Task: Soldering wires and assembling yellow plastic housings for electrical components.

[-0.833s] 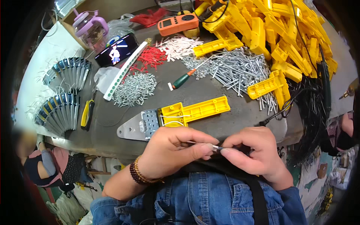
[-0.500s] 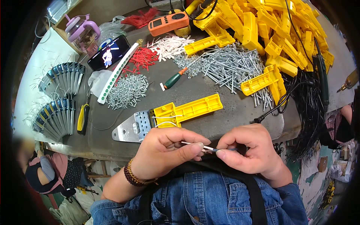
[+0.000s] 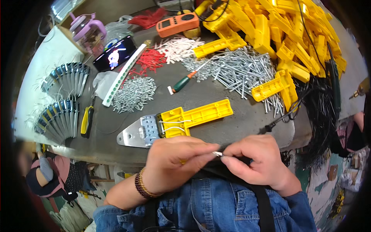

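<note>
Low over the table's front edge, my left hand (image 3: 174, 160) and my right hand (image 3: 257, 158) meet almost fingertip to fingertip. Between them shows the short pale end of a thin white wire (image 3: 217, 153), pinched by my left thumb and fingers. My right thumb and forefinger close on a dark wire at the same spot; most of it is hidden by the fingers. Just beyond my left hand lies a yellow plastic housing (image 3: 206, 113), open side up, with white wires (image 3: 176, 128) across it. A perforated metal plate (image 3: 150, 130) joins its left end.
Piles of long screws (image 3: 243, 71), short screws (image 3: 133, 92), red sleeves (image 3: 148, 61) and white sleeves (image 3: 179, 48) cover the table. Yellow housings (image 3: 266, 34) heap at the far right. A green screwdriver (image 3: 181, 83), phone (image 3: 114, 54), orange meter (image 3: 177, 24) and black cables (image 3: 317, 112) lie around.
My fingertips have drawn closer together, and less of the white and dark wires shows between them. My left hand has turned, its back now facing up more. The view has shifted slightly.
</note>
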The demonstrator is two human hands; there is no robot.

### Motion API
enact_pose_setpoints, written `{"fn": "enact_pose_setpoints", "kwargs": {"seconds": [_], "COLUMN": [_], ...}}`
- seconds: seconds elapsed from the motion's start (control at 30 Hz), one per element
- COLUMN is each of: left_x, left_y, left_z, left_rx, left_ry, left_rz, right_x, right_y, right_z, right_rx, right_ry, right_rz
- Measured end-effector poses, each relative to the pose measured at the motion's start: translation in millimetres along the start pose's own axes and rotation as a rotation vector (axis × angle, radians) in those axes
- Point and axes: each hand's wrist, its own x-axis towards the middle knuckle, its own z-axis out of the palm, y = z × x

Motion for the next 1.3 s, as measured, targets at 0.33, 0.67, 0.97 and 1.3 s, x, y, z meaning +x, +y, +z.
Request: {"fn": "enact_pose_setpoints", "kwargs": {"seconds": [0.33, 0.67, 0.97, 1.3], "left_x": [2, 10, 4, 3], "left_y": [-1, 5, -8, -26], "left_z": [-2, 5, 0, -5], "left_rx": [0.277, 0.436, 0.421, -0.483], "left_ry": [-0.123, 0.049, 0.139, 0.361], "left_rz": [0.272, 0.304, 0.304, 0.068], "right_x": [0, -2, 11, 6], "right_y": [6, 2, -3, 1], "right_z": [-11, -16, 5, 9], "right_rx": [-0.102, -0.141, 0.090, 0.188], "right_ry": [-0.287, -0.289, -0.212, -0.037], "right_rz": [-0.033, 0.062, 0.155, 0.199]}}
